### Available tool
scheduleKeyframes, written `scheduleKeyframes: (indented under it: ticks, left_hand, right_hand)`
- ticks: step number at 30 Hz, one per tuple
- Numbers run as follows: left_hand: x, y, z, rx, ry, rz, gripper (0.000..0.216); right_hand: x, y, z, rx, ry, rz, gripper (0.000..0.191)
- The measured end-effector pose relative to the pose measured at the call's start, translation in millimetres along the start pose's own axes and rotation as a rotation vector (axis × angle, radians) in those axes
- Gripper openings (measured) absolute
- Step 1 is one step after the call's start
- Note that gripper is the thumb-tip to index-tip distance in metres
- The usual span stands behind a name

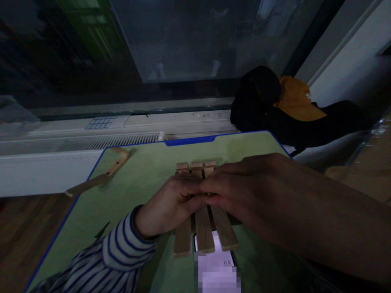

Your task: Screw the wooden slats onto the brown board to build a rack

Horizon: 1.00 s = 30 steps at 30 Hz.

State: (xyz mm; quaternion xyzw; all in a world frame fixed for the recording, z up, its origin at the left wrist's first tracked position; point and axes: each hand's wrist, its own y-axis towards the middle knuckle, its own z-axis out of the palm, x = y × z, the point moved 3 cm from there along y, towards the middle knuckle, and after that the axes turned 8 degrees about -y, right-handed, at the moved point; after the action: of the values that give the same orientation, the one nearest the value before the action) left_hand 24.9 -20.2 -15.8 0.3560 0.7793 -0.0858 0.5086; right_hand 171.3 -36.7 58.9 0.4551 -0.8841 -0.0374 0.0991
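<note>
Head view: wooden slats (204,230) lie beneath the two meeting hands (171,203) (250,189), whose grip I cannot tell.

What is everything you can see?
Table: one, green with blue edge, centre
Wooden slats: three, brown, on table
Wooden blocks: three, brown, slats' far ends
Phone: one, lilac screen, partly hidden by slats
Curved wooden piece: one, brown, table's far left corner
Unclear thing: one, black, table's left side
Windowsill: one, white, behind table
Grid-patterned sheet: one, blue-white, on windowsill
Radiator: one, white, left
Window: one, dark, back
Dark pile: one, black, right
Cap: one, orange, on dark pile
Floor: one, brown, lower left
Left hand: one, blue-striped sleeve, over slats
Right hand: one, bare forearm, over slats
</note>
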Motion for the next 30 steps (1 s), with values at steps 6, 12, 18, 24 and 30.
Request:
scheduleKeyframes:
  ticks: [6,12,18,24,30]
  left_hand:
    - [-2,2,-3,0.019,0.036,0.037,0.023]
    - [-4,1,-3,-0.139,0.035,-0.082,0.015]
    - [-3,2,-2,-0.136,-0.114,-0.141,0.014]
    - [-5,0,-7,-0.115,-0.171,-0.194,0.019]
    - [-2,0,1,-0.144,-0.220,-0.192,0.010]
  right_hand:
    - [2,-1,-4,-0.001,-0.038,0.014,0.015]
    - [-6,0,2,0.045,-0.093,0.068,0.016]
    - [-11,-1,-2,0.023,-0.170,0.069,0.017]
    - [-15,-1,1,-0.018,-0.138,0.097,0.015]
    - [-11,1,12,-0.004,-0.063,0.044,0.011]
